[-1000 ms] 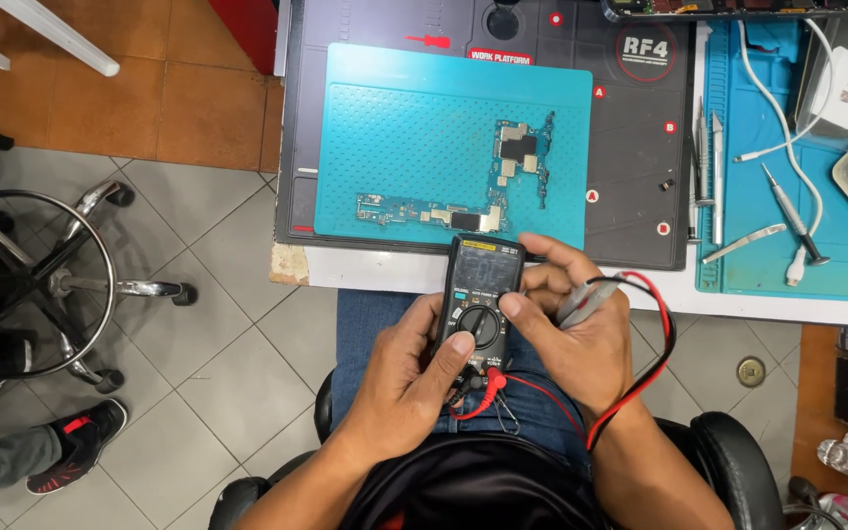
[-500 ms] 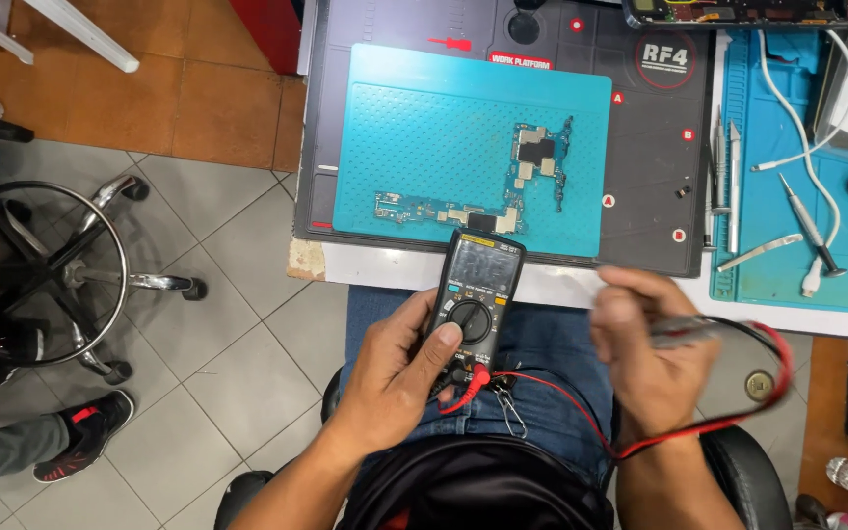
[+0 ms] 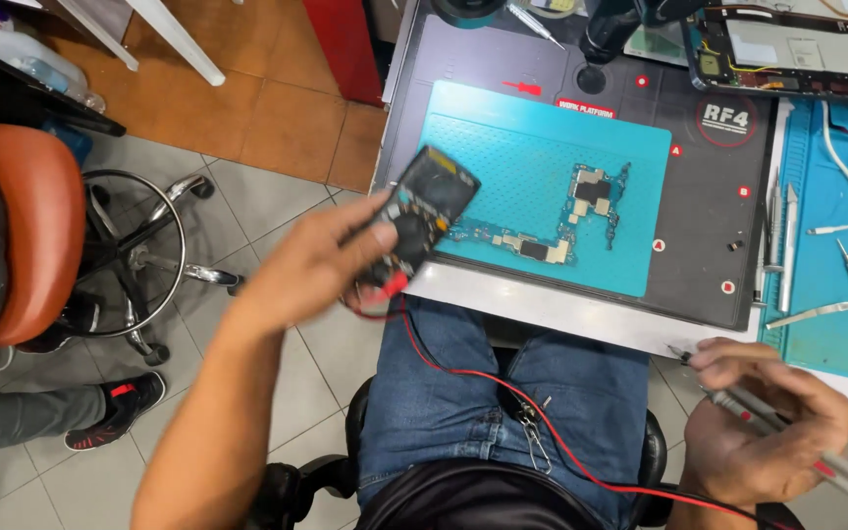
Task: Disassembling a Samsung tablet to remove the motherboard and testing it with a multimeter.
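I'm lifting the black handheld multimeter (image 3: 422,218) in my left hand (image 3: 321,260), fingers wrapped round it, above the teal mat's near-left corner, while my right hand (image 3: 763,432) pinches both grey probes (image 3: 753,412), ready for probing the L-shaped circuit board (image 3: 566,214).

A matt black plastic multimeter (image 3: 422,218) hung just left of the teal rubbery mat (image 3: 503,167), whose surface looked finely textured. On that mat lay a circuit board (image 3: 566,218) with dull metal shields; below it, blue denim jeans (image 3: 473,393).

Black multimeter (image 3: 422,216), red lead wire (image 3: 503,393), teal dotted mat (image 3: 503,147), blue jeans (image 3: 444,412), orange stool (image 3: 41,226)
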